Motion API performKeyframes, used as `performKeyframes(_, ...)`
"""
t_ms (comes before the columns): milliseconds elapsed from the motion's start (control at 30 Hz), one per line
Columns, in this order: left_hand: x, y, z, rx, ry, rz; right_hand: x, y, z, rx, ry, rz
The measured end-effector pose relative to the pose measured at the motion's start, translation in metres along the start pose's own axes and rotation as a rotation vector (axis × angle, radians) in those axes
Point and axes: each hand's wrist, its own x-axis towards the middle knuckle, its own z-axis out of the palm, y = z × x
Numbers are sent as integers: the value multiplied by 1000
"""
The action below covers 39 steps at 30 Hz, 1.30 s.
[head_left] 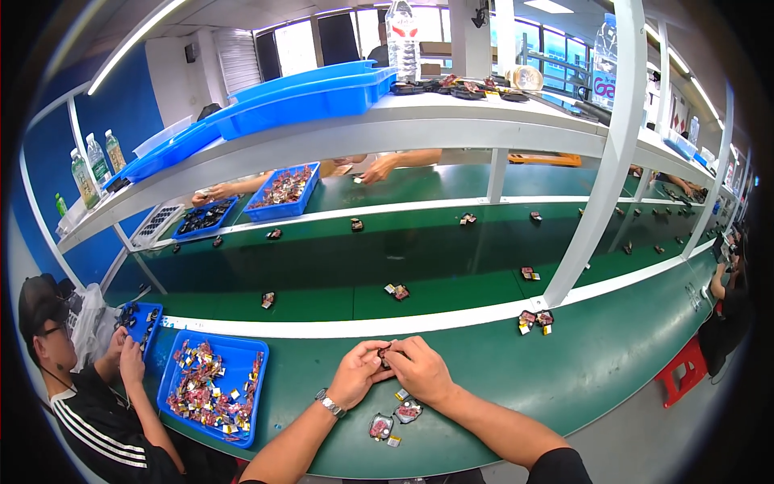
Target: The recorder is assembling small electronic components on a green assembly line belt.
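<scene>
My left hand [356,373] and my right hand [419,369] meet over the green bench, both pinching one small dark part [384,355] between the fingertips. A watch sits on my left wrist. Just below my hands lie two small red-and-black parts [395,419] and a little yellow piece [401,394] on the bench. A blue tray [250,359] full of several small red and yellow parts stands to the left of my left hand.
A green conveyor belt [339,274] carries scattered small parts [397,291] beyond a white rail. A person on the left [89,403] works at another blue tray [153,310]. Blue bins [314,93] sit on the white shelf; other workers' hands show across and at right. A red stool [685,371] stands right.
</scene>
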Motion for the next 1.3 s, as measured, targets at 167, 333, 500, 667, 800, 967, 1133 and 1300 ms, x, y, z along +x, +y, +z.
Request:
performKeyframes(167, 1, -1, -2, -7, 29, 28, 5, -2, -2, -82, 2, -82)
performKeyframes(333, 2, -1, -7, -20, 45, 13, 8, -10, -4, 39, -28, 76)
performKeyframes(500, 2, 7, 3, -105, 74, 63, 26, 47, 6, -43, 20, 223)
performKeyframes(667, 7, 5, -7, -22, 44, 81, 25, 149, 5, -205, 76, 519)
performKeyframes(800, 4, 6, -14, 47, 52, 65, 38, 130, 15, -323, 23, 482)
performKeyframes(967, 8, 1, -18, 160, 77, 73, 45, 112, 48, -373, -164, 573)
performKeyframes(1133, 4, 7, -25, 249, 161, 52, 29, 100, 36, 18, -63, 544)
performKeyframes(1300, 5, 13, -30, 216, 32, -103, 8, 30, -17, 297, -334, 164)
